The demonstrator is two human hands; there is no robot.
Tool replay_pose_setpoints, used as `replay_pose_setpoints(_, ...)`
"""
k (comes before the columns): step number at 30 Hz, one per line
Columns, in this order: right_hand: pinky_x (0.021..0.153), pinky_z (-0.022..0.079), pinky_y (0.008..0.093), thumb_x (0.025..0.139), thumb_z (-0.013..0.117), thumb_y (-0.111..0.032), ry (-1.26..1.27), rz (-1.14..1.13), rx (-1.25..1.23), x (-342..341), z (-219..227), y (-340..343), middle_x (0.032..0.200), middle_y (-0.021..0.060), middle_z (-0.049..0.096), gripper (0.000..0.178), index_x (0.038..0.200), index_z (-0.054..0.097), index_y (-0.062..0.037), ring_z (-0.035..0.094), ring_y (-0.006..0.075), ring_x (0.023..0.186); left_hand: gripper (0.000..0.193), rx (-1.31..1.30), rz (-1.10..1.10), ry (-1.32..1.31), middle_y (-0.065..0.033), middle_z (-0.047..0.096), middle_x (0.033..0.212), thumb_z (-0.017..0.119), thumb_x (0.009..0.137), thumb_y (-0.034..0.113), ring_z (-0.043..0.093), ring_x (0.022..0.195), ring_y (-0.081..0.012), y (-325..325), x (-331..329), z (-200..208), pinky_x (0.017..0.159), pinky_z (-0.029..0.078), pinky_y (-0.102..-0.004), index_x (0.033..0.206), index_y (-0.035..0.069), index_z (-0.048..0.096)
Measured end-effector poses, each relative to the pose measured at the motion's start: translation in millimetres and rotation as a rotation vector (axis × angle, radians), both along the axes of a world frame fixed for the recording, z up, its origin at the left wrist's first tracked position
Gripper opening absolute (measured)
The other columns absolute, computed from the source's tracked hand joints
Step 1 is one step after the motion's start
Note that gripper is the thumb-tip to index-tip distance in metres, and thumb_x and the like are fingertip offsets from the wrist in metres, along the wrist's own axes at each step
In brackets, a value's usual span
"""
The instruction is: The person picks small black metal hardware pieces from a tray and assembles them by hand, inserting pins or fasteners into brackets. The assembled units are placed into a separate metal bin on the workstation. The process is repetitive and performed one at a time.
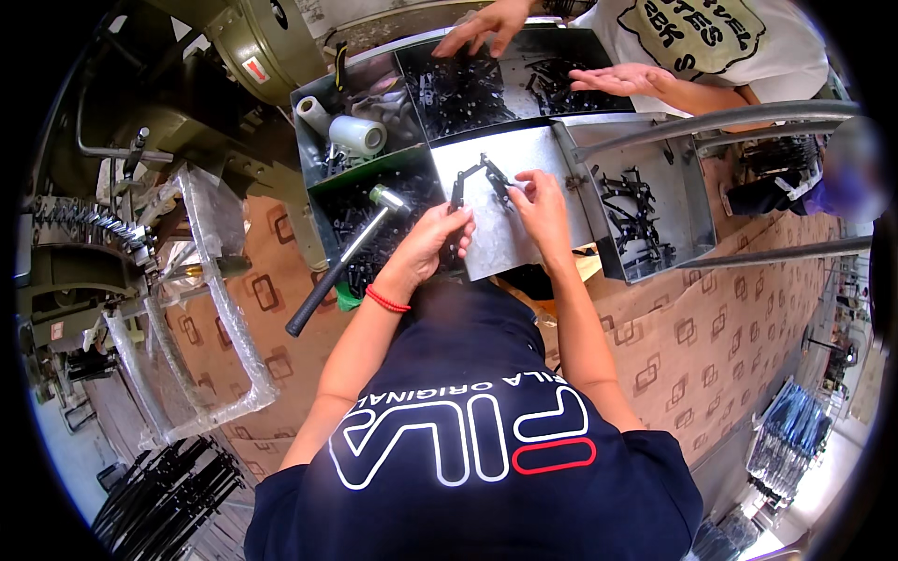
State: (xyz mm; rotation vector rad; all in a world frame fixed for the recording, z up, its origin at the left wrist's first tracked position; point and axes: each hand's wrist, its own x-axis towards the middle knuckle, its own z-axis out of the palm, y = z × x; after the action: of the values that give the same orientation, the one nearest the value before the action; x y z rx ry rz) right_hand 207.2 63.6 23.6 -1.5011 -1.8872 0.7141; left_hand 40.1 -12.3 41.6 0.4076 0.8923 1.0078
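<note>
A black hinged metal linkage [462, 178], bent at its joints, is held up over a bare metal work plate [486, 238]. My left hand [433, 245], with a red bead bracelet at the wrist, is closed around its left arm. At its right arm, my right hand [544, 215] pinches with thumb and fingers. A hammer [351, 252] with a black grip lies across the left bin's edge, its head over the small black parts [351, 206] there.
Far bins hold more black parts [458, 98], with another person's hands [622, 81] over them. White rolls [358, 136] lie in the left bin. A metal tray [687, 201] on the right carries several linkages. A plastic-wrapped frame [224, 318] and machinery stand left; metal rails [730, 117] run right.
</note>
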Motion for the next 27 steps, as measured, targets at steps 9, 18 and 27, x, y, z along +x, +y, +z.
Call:
replay_pose_setpoints(9,0.064,0.044,0.0285,0.072,0.058,-0.009,0.363,-0.126,-0.206,-9.4,3.4,0.0,0.072,0.0104,0.060,0.014,0.080,0.057,0.0025,0.056,0.0178,0.067,0.022,0.035,0.207,0.076,-0.0041,0.057,0.079,0.059,0.081,0.021,0.045,0.049,-0.0037,-2.0,-3.5,-3.7,0.042,0.038,-0.0166,0.093,0.003,0.052)
replay_pose_setpoints(18,0.066,0.042,0.0192,0.078,0.056,0.000,0.690,0.113,-0.321,-29.7,43.5,-45.3,0.092,0.0077,0.058,0.004,0.081,0.055,0.0024,0.052,0.0060,0.074,0.044,0.165,0.378,0.068,-0.0134,0.058,0.102,0.054,0.085,0.027,0.039,0.046,-0.0016,7.7,1.5,9.2,0.040,0.037,-0.0156,0.116,-0.002,0.043)
replay_pose_setpoints(27,0.074,0.045,0.0266,0.078,0.056,-0.002,0.656,0.384,-0.248,-27.0,35.3,-58.5,0.093,0.0118,0.061,0.010,0.085,0.056,0.0041,0.058,0.0148,0.081,0.044,0.061,0.360,-0.042,-0.0115,0.060,0.082,0.051,0.084,0.040,0.042,0.045,-0.0040,4.9,-13.6,5.8,0.042,0.038,-0.0171,0.098,-0.002,0.052)
